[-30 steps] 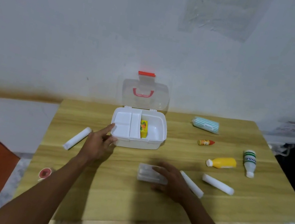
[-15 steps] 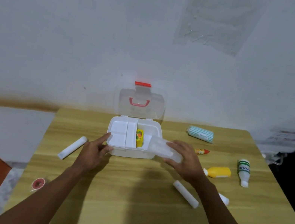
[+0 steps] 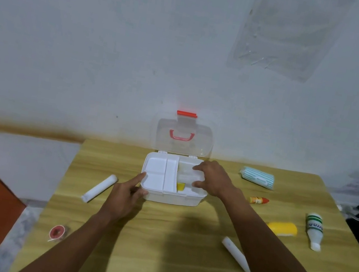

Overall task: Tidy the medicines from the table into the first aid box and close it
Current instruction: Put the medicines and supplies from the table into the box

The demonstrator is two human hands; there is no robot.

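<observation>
Right hand (image 3: 212,179) is pinching a clear plastic packet (image 3: 187,173) between thumb and fingers, lowering it into the big right compartment of the first aid box (image 3: 174,179), right on top of a yellow carton (image 3: 180,186) that's already in there. Left hand (image 3: 125,194) isn't gripping anything, it's loosely open with the fingers braced against the box's front left corner, I'd guess so the light box doesn't skid while stuff gets pushed in. The box is white with a divided tray on its left side, and the see-through lid (image 3: 184,138) with its red handle stands straight up near the desk's back edge, so closing is a long way off. Plenty left out on the desk (image 3: 167,241): a white roll (image 3: 99,187) near the left edge, another white roll (image 3: 234,253) toward the front, a striped pouch (image 3: 258,177) near the back edge, a little orange dropper (image 3: 258,200), a yellow bottle (image 3: 282,228) and a green-and-white bottle (image 3: 314,230) along the right side.
</observation>
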